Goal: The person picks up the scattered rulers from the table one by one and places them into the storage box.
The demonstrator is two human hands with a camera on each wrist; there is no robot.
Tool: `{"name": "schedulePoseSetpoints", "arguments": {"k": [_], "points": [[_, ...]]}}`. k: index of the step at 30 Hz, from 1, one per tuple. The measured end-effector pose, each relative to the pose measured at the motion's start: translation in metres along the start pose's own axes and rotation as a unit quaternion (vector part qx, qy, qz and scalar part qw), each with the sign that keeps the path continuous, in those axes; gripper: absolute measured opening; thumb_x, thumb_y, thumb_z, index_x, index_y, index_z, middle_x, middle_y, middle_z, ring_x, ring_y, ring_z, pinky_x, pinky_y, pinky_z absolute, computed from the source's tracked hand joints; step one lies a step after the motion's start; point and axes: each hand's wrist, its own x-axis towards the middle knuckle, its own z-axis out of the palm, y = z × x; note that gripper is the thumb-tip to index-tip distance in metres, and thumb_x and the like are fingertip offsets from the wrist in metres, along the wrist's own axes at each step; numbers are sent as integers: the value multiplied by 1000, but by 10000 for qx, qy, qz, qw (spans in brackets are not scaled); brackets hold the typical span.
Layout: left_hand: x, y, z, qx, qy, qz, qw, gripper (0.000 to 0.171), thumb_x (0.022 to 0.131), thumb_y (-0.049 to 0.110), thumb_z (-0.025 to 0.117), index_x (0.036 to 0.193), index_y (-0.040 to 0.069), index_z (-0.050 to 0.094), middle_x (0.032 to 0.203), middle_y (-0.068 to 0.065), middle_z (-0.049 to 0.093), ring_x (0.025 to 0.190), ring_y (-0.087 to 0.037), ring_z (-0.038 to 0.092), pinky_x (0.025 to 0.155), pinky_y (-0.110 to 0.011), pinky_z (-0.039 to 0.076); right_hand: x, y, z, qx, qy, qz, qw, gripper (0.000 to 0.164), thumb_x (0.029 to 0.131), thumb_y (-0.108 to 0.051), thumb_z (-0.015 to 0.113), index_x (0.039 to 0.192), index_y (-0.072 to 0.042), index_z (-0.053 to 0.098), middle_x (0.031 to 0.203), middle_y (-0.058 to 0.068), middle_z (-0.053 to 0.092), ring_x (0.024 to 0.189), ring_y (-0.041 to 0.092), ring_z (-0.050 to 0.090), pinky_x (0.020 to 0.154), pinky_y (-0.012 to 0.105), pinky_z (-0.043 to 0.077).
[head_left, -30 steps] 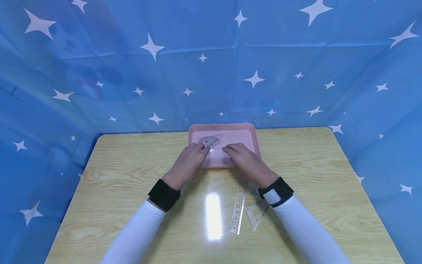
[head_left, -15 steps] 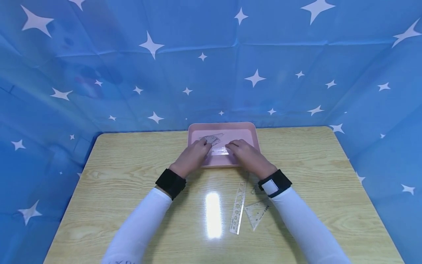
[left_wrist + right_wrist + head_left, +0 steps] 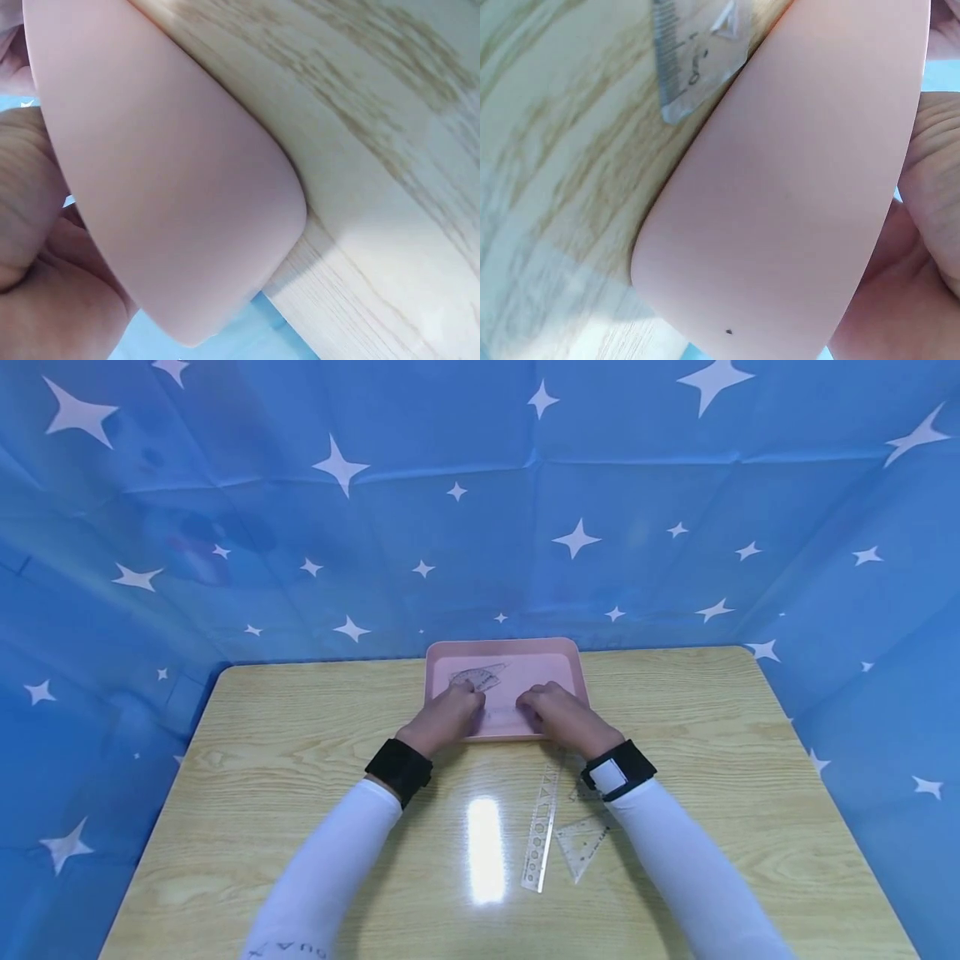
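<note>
Both hands reach into a shallow pink tray (image 3: 504, 648) at the back of the table. My left hand (image 3: 444, 718), fingers curled, holds the left end of a clear ruler (image 3: 497, 717), which shows only faintly against the tray floor. The right hand (image 3: 564, 718) has curled fingers at the ruler's other end. Behind the left hand, a clear protractor (image 3: 474, 677) overlaps another clear drafting piece in the tray. Both wrist views show mostly the tray's outer wall (image 3: 172, 172), with parts of the hands behind its rim; the fingertips and their grip are hidden.
On the wood table (image 3: 300, 735), in front of the tray, lies a clear stencil ruler (image 3: 540, 831). Right of it is a clear set square (image 3: 582, 846), with another clear piece (image 3: 581, 791) partly under the right wrist. A blue star-patterned cloth (image 3: 480, 527) hangs behind.
The clear strip between the hands has come toward the tray's near side and become fainter. My left hand has shifted slightly right and nearer. The pieces on the table have stayed put.
</note>
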Motion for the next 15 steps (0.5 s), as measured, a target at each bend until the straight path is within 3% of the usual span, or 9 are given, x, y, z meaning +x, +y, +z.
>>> {"name": "schedulePoseSetpoints", "arguments": {"k": [15], "points": [[5,0,4,-445,-260,-277,9983,9,85,-1,63,85,6,68,81,-6,61,75,-16,55,67,-28,44,7,6,6,438,-422,467,9971,28,89,-6,65,116,-14,70,108,2,64,97,16,57,89,32,51]]}}
